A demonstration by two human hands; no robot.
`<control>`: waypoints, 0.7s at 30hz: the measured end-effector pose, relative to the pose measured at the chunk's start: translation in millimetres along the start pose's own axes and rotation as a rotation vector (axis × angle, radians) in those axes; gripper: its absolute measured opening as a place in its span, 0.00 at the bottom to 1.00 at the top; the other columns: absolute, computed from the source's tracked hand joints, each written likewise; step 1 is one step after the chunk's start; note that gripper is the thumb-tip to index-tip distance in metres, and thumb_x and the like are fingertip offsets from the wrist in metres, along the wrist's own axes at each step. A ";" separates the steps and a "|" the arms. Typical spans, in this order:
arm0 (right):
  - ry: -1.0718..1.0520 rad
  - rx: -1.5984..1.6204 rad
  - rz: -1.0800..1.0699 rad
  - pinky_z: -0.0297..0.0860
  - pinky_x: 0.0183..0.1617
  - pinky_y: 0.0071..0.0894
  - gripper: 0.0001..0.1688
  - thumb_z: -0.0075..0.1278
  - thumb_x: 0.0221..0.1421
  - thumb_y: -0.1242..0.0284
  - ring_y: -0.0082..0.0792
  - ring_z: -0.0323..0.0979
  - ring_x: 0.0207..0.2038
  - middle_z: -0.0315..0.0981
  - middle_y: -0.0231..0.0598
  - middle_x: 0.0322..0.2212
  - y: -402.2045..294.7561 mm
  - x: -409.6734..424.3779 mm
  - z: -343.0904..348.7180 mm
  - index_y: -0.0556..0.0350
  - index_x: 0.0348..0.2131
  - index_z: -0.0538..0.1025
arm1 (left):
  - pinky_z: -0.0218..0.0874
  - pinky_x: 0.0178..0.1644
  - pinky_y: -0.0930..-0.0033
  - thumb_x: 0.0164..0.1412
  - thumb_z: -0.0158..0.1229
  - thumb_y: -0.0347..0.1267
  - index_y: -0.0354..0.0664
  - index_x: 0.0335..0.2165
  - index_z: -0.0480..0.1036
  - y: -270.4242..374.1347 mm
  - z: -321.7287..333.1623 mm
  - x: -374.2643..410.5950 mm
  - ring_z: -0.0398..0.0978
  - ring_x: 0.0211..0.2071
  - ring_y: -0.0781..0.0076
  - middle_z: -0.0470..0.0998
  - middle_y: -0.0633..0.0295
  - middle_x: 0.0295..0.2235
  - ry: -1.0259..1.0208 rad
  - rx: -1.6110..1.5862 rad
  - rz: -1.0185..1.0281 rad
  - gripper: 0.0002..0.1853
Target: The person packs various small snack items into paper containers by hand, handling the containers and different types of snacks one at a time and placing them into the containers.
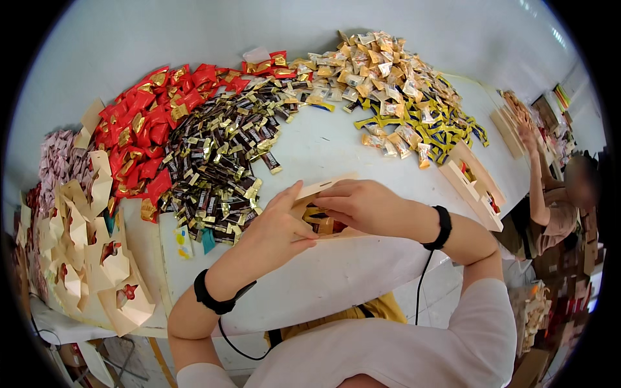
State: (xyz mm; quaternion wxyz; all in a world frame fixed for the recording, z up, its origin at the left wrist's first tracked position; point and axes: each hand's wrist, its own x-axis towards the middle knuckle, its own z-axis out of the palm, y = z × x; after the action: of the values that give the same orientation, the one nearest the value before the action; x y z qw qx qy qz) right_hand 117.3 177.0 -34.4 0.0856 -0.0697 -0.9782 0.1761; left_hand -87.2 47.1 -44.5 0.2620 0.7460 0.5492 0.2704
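Observation:
A long cream cardboard box (pixel 335 183) lies before me at the table's front, with gold, yellow and red wrapped sweets (pixel 320 222) inside it. My left hand (pixel 279 218) grips the box's left end, fingers on its far wall and thumb side at its near edge. My right hand (pixel 361 203) is at the box's right part, its fingers bent over the opening; whether they pinch a sweet is hidden. Left of the box spreads a heap of dark brown and gold wrapped chocolate sticks (pixel 213 160). Beyond it to the right lie small cream packets (pixel 378 63) and yellow-and-blue wrapped sweets (pixel 436 131).
Red wrapped sweets (pixel 140 116) and pink packets (pixel 63 160) are heaped at the left, near several partly filled cream boxes (pixel 109 252). Another filled box (pixel 465 182) stands at the right. A co-worker (pixel 553 208) reaches over a side table at the far right.

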 end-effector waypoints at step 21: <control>-0.259 0.011 -0.201 0.73 0.46 0.40 0.26 0.55 0.55 0.71 0.43 0.78 0.40 0.79 0.50 0.41 26.8 342.3 -33.8 0.55 0.54 0.74 | 0.72 0.44 0.54 0.51 0.61 0.27 0.32 0.35 0.80 5.3 -31.4 -75.3 0.70 0.49 0.47 0.61 0.33 0.60 -0.270 0.261 0.113 0.12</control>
State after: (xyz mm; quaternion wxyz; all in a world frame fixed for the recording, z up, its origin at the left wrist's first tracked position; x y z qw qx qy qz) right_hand -207.3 270.1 36.2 -0.0238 0.0523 -0.9821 0.1795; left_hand -124.2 -23.7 -27.1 0.2188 0.8329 0.4966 0.1087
